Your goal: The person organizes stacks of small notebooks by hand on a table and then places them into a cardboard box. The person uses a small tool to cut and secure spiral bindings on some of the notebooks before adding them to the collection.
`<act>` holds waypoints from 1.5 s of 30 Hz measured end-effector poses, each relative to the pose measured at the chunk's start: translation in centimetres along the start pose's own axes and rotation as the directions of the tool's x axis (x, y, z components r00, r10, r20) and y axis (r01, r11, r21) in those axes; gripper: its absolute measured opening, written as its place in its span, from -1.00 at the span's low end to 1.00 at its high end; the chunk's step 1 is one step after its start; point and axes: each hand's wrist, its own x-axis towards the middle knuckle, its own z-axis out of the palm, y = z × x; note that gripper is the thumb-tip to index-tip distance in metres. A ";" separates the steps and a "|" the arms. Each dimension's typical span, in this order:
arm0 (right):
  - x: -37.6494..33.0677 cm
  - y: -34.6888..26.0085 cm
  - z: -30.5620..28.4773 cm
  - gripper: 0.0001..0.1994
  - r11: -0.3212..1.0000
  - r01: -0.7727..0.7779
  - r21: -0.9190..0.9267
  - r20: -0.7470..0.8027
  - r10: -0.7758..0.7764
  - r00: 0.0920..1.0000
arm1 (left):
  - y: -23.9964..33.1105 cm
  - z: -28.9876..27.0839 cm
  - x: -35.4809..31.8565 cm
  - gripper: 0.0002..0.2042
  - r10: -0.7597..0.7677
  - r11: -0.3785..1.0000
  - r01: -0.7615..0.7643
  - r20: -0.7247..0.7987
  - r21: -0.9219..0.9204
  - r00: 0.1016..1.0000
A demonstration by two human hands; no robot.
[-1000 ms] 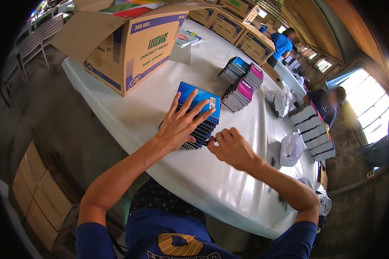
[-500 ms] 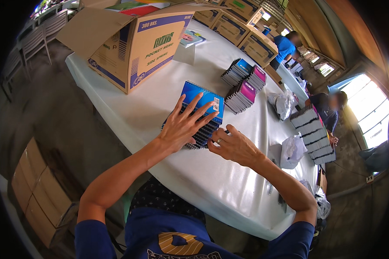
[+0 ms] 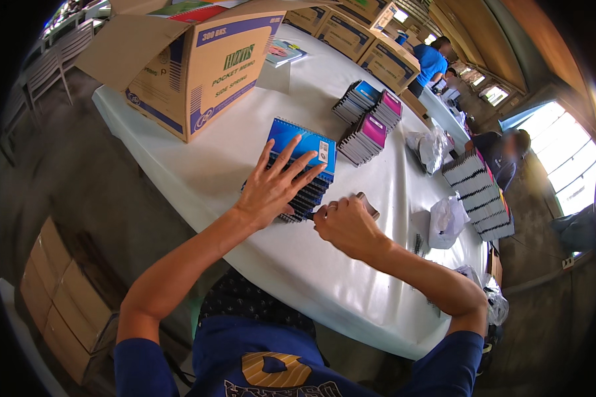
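White plastic sheeting covers the long table [image 3: 198, 152] in front of you, and it runs away to the far right past a row of brown cartons [image 3: 371, 40]. At the far left an open cardboard box [image 3: 198, 79] stands on it, tan with blue bands and green lettering on its side. Your left hand [image 3: 275, 185] lies flat with fingers spread on a stack of spiral notebooks [image 3: 308, 169] with a blue cover and a small white label at the top notebook's right corner. Your right hand [image 3: 347, 225] is curled closed just right of that stack, fingertips at its near edge, over a small brown object I cannot identify. Farther off sit more notebook stacks [image 3: 367, 122] with pink and blue covers.
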 end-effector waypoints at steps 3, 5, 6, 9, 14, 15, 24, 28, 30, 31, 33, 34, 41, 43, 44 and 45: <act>0.5 -0.3 -0.6 -0.80 0.979 -0.157 0.127 0.268 0.119 0.956 | 0.0 -0.4 -0.1 0.14 -0.024 1.000 0.023 0.054 0.007 0.998; -0.1 1.2 -0.5 -0.72 0.994 -0.036 0.104 -0.085 0.044 0.995 | 0.2 -0.7 -0.5 0.13 -0.005 1.000 0.004 0.035 0.024 0.999; -0.6 2.0 -0.7 -0.68 0.989 0.026 0.145 -0.112 -0.010 0.994 | 0.5 -0.8 -0.3 0.11 0.011 0.999 -0.014 0.065 0.044 0.998; -1.0 2.7 0.2 -0.71 0.980 0.171 -0.099 -0.250 -0.191 0.949 | 0.8 -0.4 -0.8 0.10 0.005 1.000 -0.006 0.087 0.017 0.996; -0.6 3.0 1.7 -0.71 0.957 0.215 -0.195 -0.317 -0.269 0.909 | 1.1 0.1 -0.7 0.12 -0.006 1.000 0.005 0.047 0.020 0.999; -0.7 2.9 1.7 -0.74 0.965 0.219 -0.144 -0.330 -0.256 0.909 | 1.1 0.1 -0.7 0.13 0.003 0.999 -0.004 0.025 0.051 1.000; 0.0 0.6 -0.1 -0.79 0.993 -0.031 0.113 -0.002 0.031 1.000 | 1.0 0.0 -1.2 0.15 -0.014 0.997 0.012 0.029 0.082 0.999; -0.5 2.1 0.6 -0.73 0.994 0.110 -0.027 -0.255 -0.114 0.960 | 1.2 0.7 -1.6 0.17 -0.003 0.998 0.002 0.017 0.058 1.000; -0.3 2.2 0.9 -0.71 0.985 0.160 -0.070 -0.273 -0.173 0.946 | 1.2 1.0 -2.0 0.17 -0.017 0.999 0.017 0.003 0.049 1.000; -0.1 2.3 1.0 -0.69 0.971 0.207 -0.119 -0.289 -0.233 0.929 | 1.2 1.0 -2.1 0.17 -0.031 0.999 0.032 -0.016 0.042 0.999; 0.0 2.5 1.6 -0.69 0.969 0.216 -0.117 -0.285 -0.241 0.928 | 1.2 1.0 -2.1 0.17 -0.030 0.999 0.030 -0.002 0.030 1.000; 0.1 2.6 1.9 -0.69 0.968 0.224 -0.116 -0.283 -0.249 0.926 | 1.3 0.9 -2.0 0.17 -0.030 0.999 0.030 0.010 0.020 1.000; 0.5 2.6 1.7 -0.72 0.966 0.231 -0.115 -0.286 -0.255 0.924 | 1.2 0.9 -2.0 0.18 -0.039 0.999 0.039 -0.009 0.021 0.999; 0.6 2.8 1.5 -0.82 0.962 0.245 -0.118 -0.340 -0.271 0.900 | 1.3 1.0 -1.9 0.18 -0.045 0.999 0.045 -0.005 -0.015 0.999; 0.7 2.8 1.6 -0.82 0.963 0.244 -0.118 -0.340 -0.270 0.901 | 1.3 1.0 -1.9 0.18 -0.044 0.999 0.044 -0.005 -0.017 0.999; 0.7 2.8 1.7 -0.82 0.962 0.245 -0.124 -0.353 -0.274 0.895 | 1.3 1.0 -1.9 0.17 -0.046 0.999 0.046 -0.011 -0.021 0.999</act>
